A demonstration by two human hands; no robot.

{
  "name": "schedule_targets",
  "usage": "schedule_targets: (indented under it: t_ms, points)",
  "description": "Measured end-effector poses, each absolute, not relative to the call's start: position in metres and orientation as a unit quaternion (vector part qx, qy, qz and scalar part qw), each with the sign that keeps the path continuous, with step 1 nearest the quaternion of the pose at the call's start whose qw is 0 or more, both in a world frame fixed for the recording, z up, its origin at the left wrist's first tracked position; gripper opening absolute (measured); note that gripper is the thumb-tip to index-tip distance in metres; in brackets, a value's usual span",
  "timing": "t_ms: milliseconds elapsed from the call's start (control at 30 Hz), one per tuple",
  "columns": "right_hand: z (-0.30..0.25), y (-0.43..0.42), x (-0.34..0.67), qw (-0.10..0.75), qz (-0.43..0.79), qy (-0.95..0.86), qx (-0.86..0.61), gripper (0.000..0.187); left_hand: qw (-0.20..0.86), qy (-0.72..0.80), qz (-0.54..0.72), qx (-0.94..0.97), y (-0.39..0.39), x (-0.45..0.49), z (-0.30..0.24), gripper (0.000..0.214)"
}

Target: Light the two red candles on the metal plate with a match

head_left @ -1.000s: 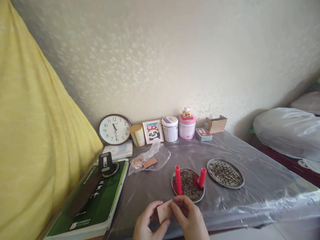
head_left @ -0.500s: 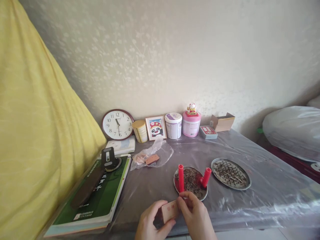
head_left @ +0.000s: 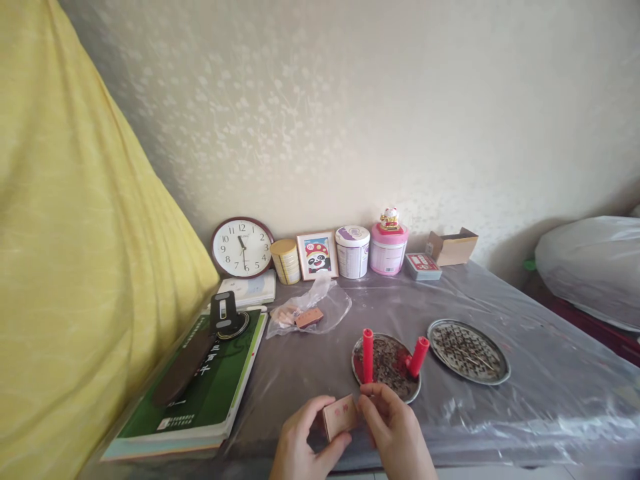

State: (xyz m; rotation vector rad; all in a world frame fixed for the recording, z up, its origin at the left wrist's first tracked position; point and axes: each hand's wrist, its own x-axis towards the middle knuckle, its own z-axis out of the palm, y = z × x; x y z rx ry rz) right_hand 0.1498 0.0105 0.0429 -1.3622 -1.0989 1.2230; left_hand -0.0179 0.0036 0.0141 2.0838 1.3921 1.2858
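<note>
My left hand grips a small tan matchbox with red characters on its face, thumb below and fingers behind. At the box's right edge is my right hand, its thumb and forefinger pinched together; whatever lies between those fingertips is too small to make out. Just beyond them, a round metal tray covered in dark residue carries an upright red candle and a leaning, shorter red candle. To its right lies a second tray strewn with thin sticks and dark bits.
Plastic sheeting covers the table. A green book with a dark strap-like object lies at left, beside a yellow curtain. A clear bag holds a brownish box. Along the wall stand a clock, picture frame and tubs.
The camera has turned slightly left, so the scene sits further right. My right fingertips have shifted slightly along the matchbox's edge; the left hand keeps its hold.
</note>
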Motion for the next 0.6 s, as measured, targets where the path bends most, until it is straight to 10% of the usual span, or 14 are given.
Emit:
schedule_targets:
  t_ms: [400,600]
  points:
    - [0.041,0.01,0.162,0.464,0.457,-0.551,-0.523,0.035,0.49,0.474,0.519,0.516,0.007,-0.012,0.01,0.035]
    - [0.037,0.007,0.164,0.386,0.394,-0.695,-0.461,0.066,0.602,0.4,0.523,0.451,0.009,-0.012,0.005,0.044]
